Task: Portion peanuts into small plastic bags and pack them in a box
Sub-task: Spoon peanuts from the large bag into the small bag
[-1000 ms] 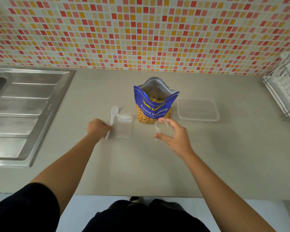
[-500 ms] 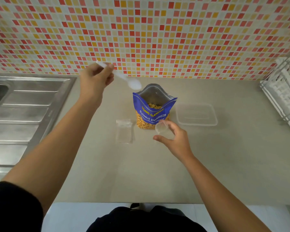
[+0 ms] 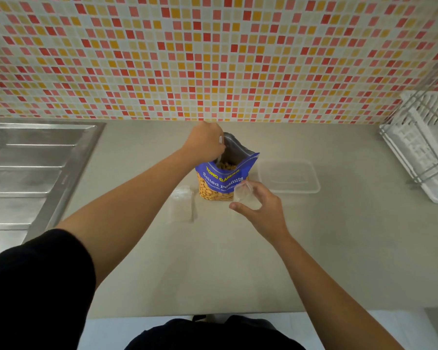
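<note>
Observed at the counter (image 3: 339,248): L hand (image 3: 204,142) was raised over the open mouth of the peanut pouch (image 3: 221,181), fingers curled round the handle of a white plastic spoon (image 3: 219,158). Spoon pointed down into the pouch; bowl end was hidden inside, so could not tell whether it carried nuts. Pouch stood upright near ctr of the counter, toward the back wall, blue w/ yellow and white lettering, top open. Peanuts (image 3: 226,165) were visible at the mouth and through the clear lower window. R hand (image 3: 264,209) was held just in front of the pouch & slightly to its right, thumb and fingers pinching a small clear bag (image 3: 243,197). Bag's upper edge overlapped the pouch's lower right corner from this angle; actual contact could not be confirmed, nor any contents in the bag. Spare clear bags (image 3: 181,204) lay flat on the counter just left of the pouch, apart from both hands. Clear plastic box (image 3: 288,176) sat on the counter just right of the pouch, near R hand but not touching it. Steel sink drainboard (image 3: 36,168) at far left, white dish rack (image 3: 425,147) at far right, mosaic tile wall (image 3: 213,59) behind. Person wore a black short sleeve (image 3: 36,286) on the L arm.
</note>
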Tool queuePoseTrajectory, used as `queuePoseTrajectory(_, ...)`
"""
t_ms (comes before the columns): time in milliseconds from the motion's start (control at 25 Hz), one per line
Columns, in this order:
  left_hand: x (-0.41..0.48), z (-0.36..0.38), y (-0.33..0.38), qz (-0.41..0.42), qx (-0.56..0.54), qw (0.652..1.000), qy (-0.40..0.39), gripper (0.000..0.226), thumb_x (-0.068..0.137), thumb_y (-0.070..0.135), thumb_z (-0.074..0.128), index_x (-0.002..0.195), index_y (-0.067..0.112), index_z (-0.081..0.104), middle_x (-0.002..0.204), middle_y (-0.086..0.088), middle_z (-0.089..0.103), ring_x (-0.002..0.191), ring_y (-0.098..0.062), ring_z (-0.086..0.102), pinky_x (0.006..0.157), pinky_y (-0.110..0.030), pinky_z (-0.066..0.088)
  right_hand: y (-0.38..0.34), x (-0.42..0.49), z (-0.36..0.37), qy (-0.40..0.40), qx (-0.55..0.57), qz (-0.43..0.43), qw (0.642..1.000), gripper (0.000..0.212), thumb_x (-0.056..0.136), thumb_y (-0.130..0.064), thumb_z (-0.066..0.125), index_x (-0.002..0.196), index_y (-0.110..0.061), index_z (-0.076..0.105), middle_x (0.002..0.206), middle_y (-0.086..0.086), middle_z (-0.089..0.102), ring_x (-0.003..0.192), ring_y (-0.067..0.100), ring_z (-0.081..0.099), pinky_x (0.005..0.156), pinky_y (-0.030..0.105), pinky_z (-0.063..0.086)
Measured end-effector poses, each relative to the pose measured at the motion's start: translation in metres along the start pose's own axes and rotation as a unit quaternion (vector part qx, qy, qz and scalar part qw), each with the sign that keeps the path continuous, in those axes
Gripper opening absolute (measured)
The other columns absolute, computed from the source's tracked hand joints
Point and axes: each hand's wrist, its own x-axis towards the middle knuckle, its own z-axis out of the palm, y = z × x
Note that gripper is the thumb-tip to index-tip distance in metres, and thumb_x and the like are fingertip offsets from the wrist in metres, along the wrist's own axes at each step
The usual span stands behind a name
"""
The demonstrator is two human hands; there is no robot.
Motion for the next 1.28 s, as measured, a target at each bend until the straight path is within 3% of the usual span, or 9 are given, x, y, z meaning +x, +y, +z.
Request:
queuePoseTrajectory(80, 0.004, 0.003, 0.0, -0.056, -0.039, 0.998, -0.008, 0.019, 0.086, 0.017, 0.054, 0.077, 0.002, 0.061, 0.065, -0.006, 0.056, 0.065, -0.021, 0.055, 0.045, -0.021, 0.035, -0.002, 0.001, 0.001, 0.003, 0.006, 0.001, 1.0, 0.05, 0.062, -0.037, 0.081, 0.106, -0.023, 0.061, 0.102, -0.012, 0.068, 0.099, 0.005, 0.061, 0.087, 0.013, 0.043)
queuePoseTrajectory(120, 0.006, 0.003, -0.002, -0.086, -0.075, 0.993, -0.007, 0.021, 0.085, 0.016, 0.054, 0.076, -0.001, 0.062, 0.065, -0.007, 0.06, 0.064, -0.022, 0.059, 0.047, -0.024, 0.043, -0.003, 0.003, 0.002, 0.004, 0.012, 0.003, 1.0, 0.052, 0.062, -0.036, 0.081, 0.108, -0.022, 0.061, 0.103, -0.01, 0.068, 0.1, 0.004, 0.061, 0.088, 0.015, 0.044)
queuePoseTrajectory(200, 0.009, 0.003, -0.007, -0.122, -0.141, 0.982, -0.007, 0.024, 0.082, 0.015, 0.055, 0.079, -0.004, 0.068, 0.074, -0.016, 0.07, 0.073, -0.028, 0.068, 0.065, -0.035, 0.057, -0.005, 0.006, 0.003, 0.008, 0.023, 0.004, 1.0, 0.052, 0.063, -0.035, 0.081, 0.109, -0.022, 0.06, 0.105, -0.009, 0.067, 0.101, 0.003, 0.061, 0.089, 0.016, 0.045)
queuePoseTrajectory(280, 0.009, 0.001, -0.01, -0.139, -0.2, 0.97, -0.015, 0.024, 0.082, 0.015, 0.056, 0.08, -0.004, 0.07, 0.071, -0.015, 0.072, 0.075, -0.028, 0.07, 0.075, -0.036, 0.058, -0.007, 0.009, 0.003, 0.008, 0.025, 0.002, 1.0, 0.05, 0.064, -0.034, 0.08, 0.108, -0.023, 0.059, 0.104, -0.009, 0.067, 0.1, 0.002, 0.06, 0.088, 0.014, 0.044)
queuePoseTrajectory(400, 0.005, -0.006, -0.01, -0.16, -0.327, 0.931, -0.033, 0.018, 0.084, 0.012, 0.061, 0.075, -0.002, 0.068, 0.055, -0.005, 0.067, 0.065, -0.022, 0.065, 0.073, -0.027, 0.056, -0.009, 0.013, 0.003, 0.006, 0.019, 0.008, 1.0, 0.049, 0.066, -0.033, 0.082, 0.107, -0.021, 0.06, 0.103, -0.008, 0.067, 0.099, 0.004, 0.06, 0.088, 0.014, 0.043)
queuePoseTrajectory(560, 0.0, -0.014, -0.015, -0.18, -0.428, 0.885, -0.034, 0.013, 0.086, 0.011, 0.063, 0.087, -0.002, 0.066, 0.069, -0.012, 0.067, 0.053, -0.01, 0.064, 0.065, -0.017, 0.056, -0.015, 0.017, 0.001, 0.009, 0.019, 0.017, 1.0, 0.043, 0.067, -0.025, 0.082, 0.101, -0.031, 0.058, 0.099, -0.013, 0.066, 0.094, -0.005, 0.058, 0.083, 0.009, 0.042)
queuePoseTrajectory(720, -0.001, -0.02, -0.028, -0.193, -0.477, 0.857, -0.007, 0.011, 0.086, 0.011, 0.062, 0.084, 0.0, 0.064, 0.067, -0.011, 0.065, 0.052, -0.011, 0.061, 0.074, -0.023, 0.055, -0.023, 0.019, -0.003, 0.043, 0.012, 0.009, 0.999, 0.043, 0.066, -0.033, 0.082, 0.103, -0.03, 0.059, 0.1, -0.012, 0.066, 0.095, -0.003, 0.06, 0.082, 0.012, 0.046)
queuePoseTrajectory(920, -0.007, -0.023, -0.049, -0.231, -0.542, 0.808, 0.018, 0.009, 0.091, 0.01, 0.057, 0.085, 0.004, 0.059, 0.069, -0.007, 0.06, 0.044, -0.004, 0.056, 0.052, -0.01, 0.05, -0.039, 0.03, -0.007, 0.116, -0.032, -0.024, 0.992, 0.055, 0.063, -0.04, 0.079, 0.111, -0.019, 0.06, 0.101, -0.004, 0.065, 0.093, 0.006, 0.061, 0.082, 0.017, 0.047)
queuePoseTrajectory(1280, -0.018, -0.024, -0.067, -0.261, -0.603, 0.752, 0.044, 0.013, 0.092, 0.009, 0.054, 0.08, 0.006, 0.057, 0.067, -0.006, 0.052, 0.042, -0.003, 0.053, 0.046, -0.009, 0.045, -0.06, 0.043, -0.003, 0.114, -0.18, -0.032, 0.977, 0.055, 0.067, -0.043, 0.078, 0.112, -0.018, 0.059, 0.098, -0.01, 0.056, 0.085, 0.004, 0.052, 0.067, 0.003, 0.033)
